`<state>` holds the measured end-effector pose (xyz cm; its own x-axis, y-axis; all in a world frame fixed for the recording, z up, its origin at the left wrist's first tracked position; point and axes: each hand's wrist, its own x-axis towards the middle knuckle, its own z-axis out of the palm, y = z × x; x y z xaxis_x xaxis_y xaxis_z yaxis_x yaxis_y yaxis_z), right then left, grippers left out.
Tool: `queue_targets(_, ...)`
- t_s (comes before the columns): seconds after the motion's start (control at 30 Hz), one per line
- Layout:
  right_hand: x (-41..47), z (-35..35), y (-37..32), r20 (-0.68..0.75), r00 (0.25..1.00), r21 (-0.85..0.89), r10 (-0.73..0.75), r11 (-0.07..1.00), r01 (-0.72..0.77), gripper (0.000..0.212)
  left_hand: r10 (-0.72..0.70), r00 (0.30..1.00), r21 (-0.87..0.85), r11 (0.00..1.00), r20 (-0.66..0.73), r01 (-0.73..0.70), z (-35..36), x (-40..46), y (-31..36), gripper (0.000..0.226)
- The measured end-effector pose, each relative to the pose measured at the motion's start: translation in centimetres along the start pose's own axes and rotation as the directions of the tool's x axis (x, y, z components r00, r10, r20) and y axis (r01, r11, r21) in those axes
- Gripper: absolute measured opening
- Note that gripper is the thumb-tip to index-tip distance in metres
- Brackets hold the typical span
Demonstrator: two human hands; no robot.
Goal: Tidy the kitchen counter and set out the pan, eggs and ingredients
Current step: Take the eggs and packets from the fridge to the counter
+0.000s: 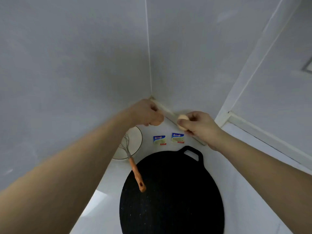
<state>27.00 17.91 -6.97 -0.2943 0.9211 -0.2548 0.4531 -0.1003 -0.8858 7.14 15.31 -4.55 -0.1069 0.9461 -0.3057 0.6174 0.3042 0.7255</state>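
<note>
Each hand's grip (pixel 145 114) (pixel 197 124) curls round an egg (pixel 156 122) (pixel 182 117) above two packets (pixel 159 140) (labels unreadable).

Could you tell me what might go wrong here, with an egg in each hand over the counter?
1. The left hand and right hand each hold an egg above the counter; a slip could crack one.
2. The whisk lies half on the plate, half over the pan; a passing arm might knock it off.
</note>
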Motion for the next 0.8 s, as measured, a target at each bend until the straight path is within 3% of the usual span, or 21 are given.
queue_targets(0.13,1.2,0.7,2.1,-0.029,0.998,-0.184,-0.059,0.982,0.053,0.016,0.020,0.995,0.388,0.920,0.098,-0.057,1.6,3.5,-1.2,0.022)
queue_targets(0.3,2.4,1.7,2.7,0.088,0.989,-0.373,-0.121,0.916,0.145,0.021,-0.047,0.977,0.587,0.805,0.207,-0.086,2.9,6.6,-3.3,0.021)
queue_targets(0.43,4.1,2.8,2.6,0.158,0.969,-0.507,-0.191,0.826,0.246,0.026,-0.029,0.976,0.651,0.749,0.216,-0.122,3.0,7.6,-4.2,0.024)
queue_targets(0.67,6.4,4.6,2.7,0.289,0.903,-0.802,-0.317,0.434,0.409,0.031,-0.007,0.970,0.644,0.749,0.242,-0.155,2.7,8.4,-5.5,0.017)
queue_targets(0.8,6.9,5.1,3.0,0.310,0.875,-0.854,-0.373,0.295,0.429,0.028,-0.020,0.960,0.645,0.745,0.279,-0.172,3.1,8.6,-5.9,0.024)
